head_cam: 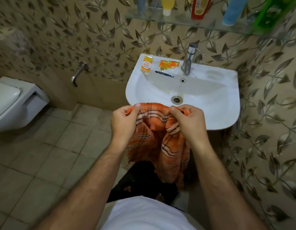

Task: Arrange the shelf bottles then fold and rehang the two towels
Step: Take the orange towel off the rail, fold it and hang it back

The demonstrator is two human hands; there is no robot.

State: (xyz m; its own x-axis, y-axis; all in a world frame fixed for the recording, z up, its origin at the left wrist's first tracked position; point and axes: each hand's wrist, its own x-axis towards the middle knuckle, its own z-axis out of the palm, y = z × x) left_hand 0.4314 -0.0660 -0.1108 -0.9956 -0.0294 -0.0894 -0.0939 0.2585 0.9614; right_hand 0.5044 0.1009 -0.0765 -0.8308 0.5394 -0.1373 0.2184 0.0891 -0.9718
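We hold an orange cotton towel with dark and pale stripes (pixel 158 130) by its top edge, just over the front rim of the white ceramic washbasin (pixel 210 103). Our left hand (pixel 123 121) pinches the towel's left end, thumb and curled fingers clamped on the cloth; our right hand (pixel 188 122) pinches the right end the same way. The cloth sags between the two hands and hangs in folds below them, in front of the basin. On the glass wall shelf (pixel 160 20) above the basin stand five bottles in a row: a grey one (pixel 141 4), a yellow one (pixel 167 4), a red one (pixel 200 8), a blue one (pixel 233 11) and a green one (pixel 270 12) at the right end. On the basin's back left corner lie two orange sachets (pixel 168 65), near the steel tap (pixel 188 60).
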